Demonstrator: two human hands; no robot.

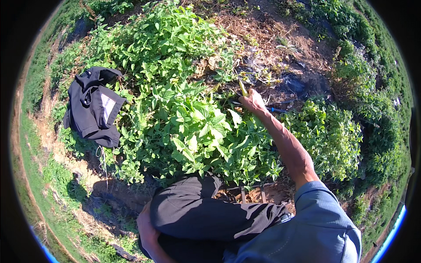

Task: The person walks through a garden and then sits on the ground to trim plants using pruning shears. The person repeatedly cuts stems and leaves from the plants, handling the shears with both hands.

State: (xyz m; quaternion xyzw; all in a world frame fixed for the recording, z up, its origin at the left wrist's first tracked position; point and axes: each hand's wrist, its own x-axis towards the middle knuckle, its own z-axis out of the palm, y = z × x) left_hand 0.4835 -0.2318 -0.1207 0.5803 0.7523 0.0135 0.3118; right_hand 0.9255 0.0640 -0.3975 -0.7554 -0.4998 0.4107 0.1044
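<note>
My right hand [253, 100] reaches out over the far right edge of a bushy patch of leafy green plants [204, 121]. It is closed around a slim yellow hand tool [242, 87], whose far end points away among stems and dry litter. The exact kind of tool is unclear. Lower left, my left hand [147, 222] rests against the side of my bent knee [174, 210], its fingers mostly hidden from sight. Broad, toothed leaves fill the space between my knees and the tool.
A dark jacket [93, 108] with a white label lies over the plants on the left. Beyond my right hand are dry stalks [273, 42] and black plastic film [292, 83]. A blue fitting [273, 109] shows beside my wrist. Two thin bars [263, 194] stand below the foliage.
</note>
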